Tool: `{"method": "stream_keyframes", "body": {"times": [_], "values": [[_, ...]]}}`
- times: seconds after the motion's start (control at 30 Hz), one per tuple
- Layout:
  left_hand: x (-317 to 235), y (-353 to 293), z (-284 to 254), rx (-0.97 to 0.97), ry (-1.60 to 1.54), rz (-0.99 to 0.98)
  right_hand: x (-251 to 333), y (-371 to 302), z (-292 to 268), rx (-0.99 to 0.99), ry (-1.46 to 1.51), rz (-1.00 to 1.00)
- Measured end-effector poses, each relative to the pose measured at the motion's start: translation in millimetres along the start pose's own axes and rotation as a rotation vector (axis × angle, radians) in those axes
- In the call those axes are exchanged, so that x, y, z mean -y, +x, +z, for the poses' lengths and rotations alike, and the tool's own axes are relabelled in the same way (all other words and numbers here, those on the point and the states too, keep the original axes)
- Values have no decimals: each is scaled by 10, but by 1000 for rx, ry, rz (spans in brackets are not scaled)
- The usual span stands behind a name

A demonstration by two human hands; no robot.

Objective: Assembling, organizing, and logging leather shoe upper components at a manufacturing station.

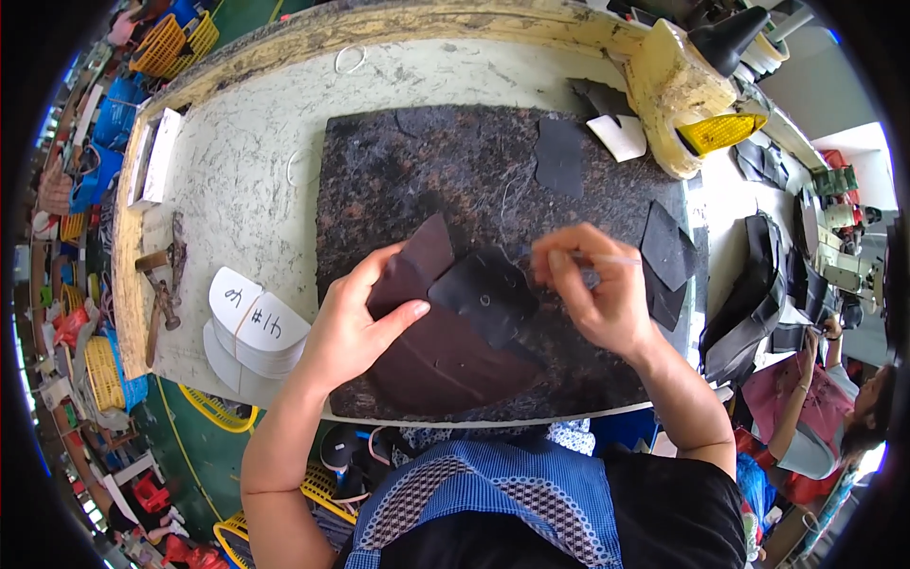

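My left hand [355,318] grips the edge of a dark brown leather-like piece [455,375], thumb on top and fingers behind. The piece has a raised pointed flap at its far end and spreads toward the bench's front edge. Over it lies a smaller black cut piece [488,289] with small light marks. To the right of that, my right hand [599,294] pinches a thin, pale pen-like tool [616,260]; its tip is too blurred to make out. Under both hands is a dark speckled stone slab [417,161].
Stacked white card pieces [251,327], tied with a band, lie left. A hammer [171,294] is beyond them. Black cut pieces [561,156] lie on the slab. A cream machine part with a yellow pad [725,133] stands far right. Another person [806,417] works at right.
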State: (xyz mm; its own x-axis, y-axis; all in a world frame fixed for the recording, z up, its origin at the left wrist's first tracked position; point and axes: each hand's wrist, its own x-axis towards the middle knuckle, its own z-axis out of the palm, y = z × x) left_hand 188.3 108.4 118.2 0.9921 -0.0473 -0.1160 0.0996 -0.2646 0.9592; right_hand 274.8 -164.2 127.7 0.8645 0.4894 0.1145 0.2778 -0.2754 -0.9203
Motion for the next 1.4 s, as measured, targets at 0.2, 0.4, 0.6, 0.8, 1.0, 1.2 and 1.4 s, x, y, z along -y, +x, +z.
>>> {"method": "stream_keyframes", "body": {"times": [0.2, 0.4, 0.6, 0.8, 1.0, 1.2, 1.4], "values": [[-25, -107, -131, 9, -373, -245, -315, 1091, 8, -151, -908, -530], [-26, -352, -197, -122, -457, -259, -429, 1497, 27, -115, -888, -441], [34, -627, -363, -301, -673, -234, -163, 2555, 655, 231, -547, -252], [-189, -737, -414, -61, -552, -320, -553, 3475, 1328, 144, -899, -165], [209, -910, -472, -370, -890, 71, 521, 2345, 1436, 683, -39, 111], [114, -607, -340, -236, -1198, -177, 54, 941, 924, 595, 571, 319], [113, -739, -291, -342, -1276, -205, 164, 190, 446, 154, 1008, 357]]}}
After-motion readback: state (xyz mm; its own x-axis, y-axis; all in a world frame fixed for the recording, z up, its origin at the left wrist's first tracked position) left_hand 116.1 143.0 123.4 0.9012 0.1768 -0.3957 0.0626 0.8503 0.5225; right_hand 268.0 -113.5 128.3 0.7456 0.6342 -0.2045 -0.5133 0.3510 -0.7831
